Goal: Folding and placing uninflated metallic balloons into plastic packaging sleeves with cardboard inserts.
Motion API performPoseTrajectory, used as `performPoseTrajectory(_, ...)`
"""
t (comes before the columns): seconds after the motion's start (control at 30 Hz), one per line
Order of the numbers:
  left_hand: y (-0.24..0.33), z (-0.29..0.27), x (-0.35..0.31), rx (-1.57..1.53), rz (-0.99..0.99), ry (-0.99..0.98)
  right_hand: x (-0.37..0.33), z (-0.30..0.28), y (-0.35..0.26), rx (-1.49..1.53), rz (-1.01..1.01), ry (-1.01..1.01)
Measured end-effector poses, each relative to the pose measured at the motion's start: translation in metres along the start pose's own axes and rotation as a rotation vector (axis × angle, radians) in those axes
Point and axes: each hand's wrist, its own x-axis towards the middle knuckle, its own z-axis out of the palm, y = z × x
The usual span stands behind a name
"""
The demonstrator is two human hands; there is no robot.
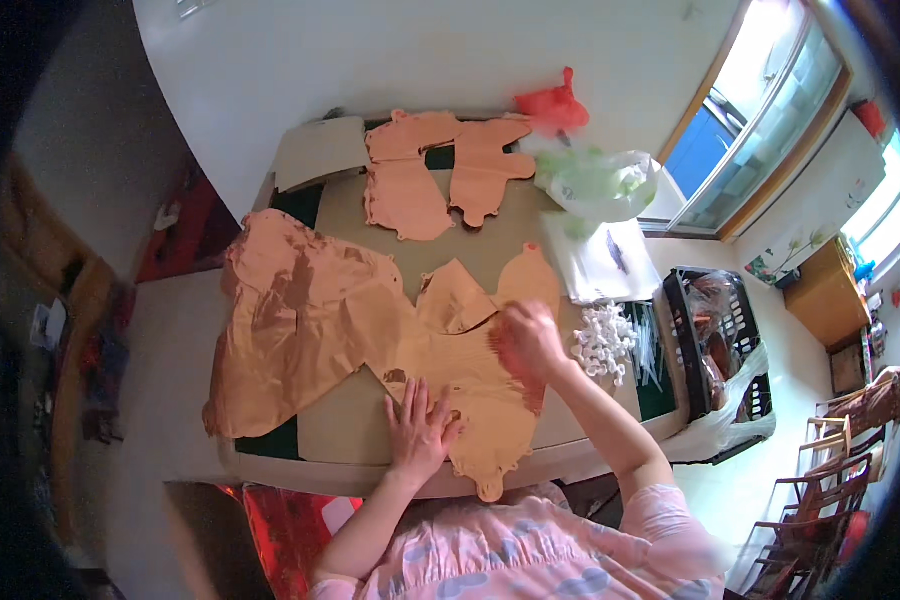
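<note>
A flat, uninflated rose-gold foil balloon point(470, 375) with rounded lobes and small tabs lies at the table's near side. My left hand point(423, 432) rests flat on its lower left part, fingers stretched out. On its right side, my right hand point(528, 342) touches the foil; its fingers are bent and smeared by motion, so I cannot tell their grip. A pointed flap of foil stands folded up between the hands. To the left spreads a larger crinkled foil sheet point(310, 320) of the same colour, meeting this balloon. More flat foil balloons point(410, 190) lie at the far side.
Right of the foil are a pile of small white pieces point(604, 342), thin clear sticks point(649, 345), clear plastic sleeves point(605, 260) and a white-green plastic bag point(610, 188). A red bag point(555, 105) sits at the back. Beside the table stands a black crate point(685, 360).
</note>
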Motion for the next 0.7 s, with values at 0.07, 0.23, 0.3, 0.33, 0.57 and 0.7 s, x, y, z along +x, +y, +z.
performPoseTrajectory(0.07, 0.001, -0.002, 0.0, 0.016, 0.039, -0.004, 0.0, 0.017, -0.009, 0.114, -0.206, -0.204)
performPoseTrajectory(0.23, 0.005, -0.003, 0.005, -0.014, 0.014, -0.073, 0.038, 0.048, 0.038, 0.078, 0.186, -0.103)
performPoseTrajectory(0.3, 0.004, -0.001, 0.005, -0.013, 0.017, -0.067, 0.042, 0.043, 0.043, 0.016, 0.348, 0.074)
performPoseTrajectory(0.33, 0.001, 0.0, 0.003, -0.013, 0.013, -0.061, 0.042, 0.036, 0.03, 0.023, 0.341, 0.067)
performPoseTrajectory(0.57, -0.018, 0.006, 0.011, -0.063, -0.04, 0.031, -0.014, 0.038, -0.009, -0.093, 0.091, -0.111)
performPoseTrajectory(0.7, -0.027, -0.003, 0.026, -0.039, 0.016, -0.009, -0.013, 0.041, -0.004, -0.109, 0.164, -0.058)
